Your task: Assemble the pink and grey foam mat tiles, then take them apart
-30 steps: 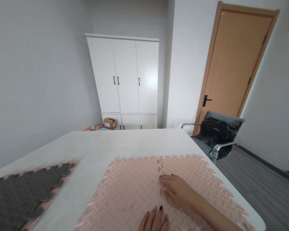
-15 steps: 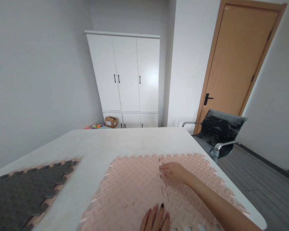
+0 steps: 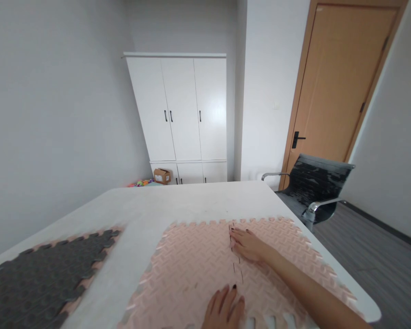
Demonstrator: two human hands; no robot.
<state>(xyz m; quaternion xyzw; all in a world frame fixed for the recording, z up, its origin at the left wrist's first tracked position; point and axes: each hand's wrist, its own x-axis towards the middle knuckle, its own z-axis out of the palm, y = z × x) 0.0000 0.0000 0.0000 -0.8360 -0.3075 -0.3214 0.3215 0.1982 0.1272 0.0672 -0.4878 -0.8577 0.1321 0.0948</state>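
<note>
Two pink foam puzzle mats lie side by side on a white table (image 3: 178,201), joined along a toothed seam (image 3: 236,260). The left pink mat (image 3: 192,269) and the right pink mat (image 3: 287,251) are flat. My right hand (image 3: 248,244) lies palm down with its fingers flat on the seam near the far edge. Near the bottom of the view, my left hand (image 3: 226,308) rests flat on the left mat, fingers together, just left of the seam. Neither hand holds anything.
A dark grey foam mat (image 3: 44,278) on a pink one lies at the table's left. Beyond the table stand a white cupboard (image 3: 181,109), a small cardboard box (image 3: 162,175) on the floor, a black office chair (image 3: 315,187) at the right, and a wooden door (image 3: 342,82).
My right hand has slid along the seam away from me, from the middle toward the far edge. The left hand stays flat near the bottom edge.
</note>
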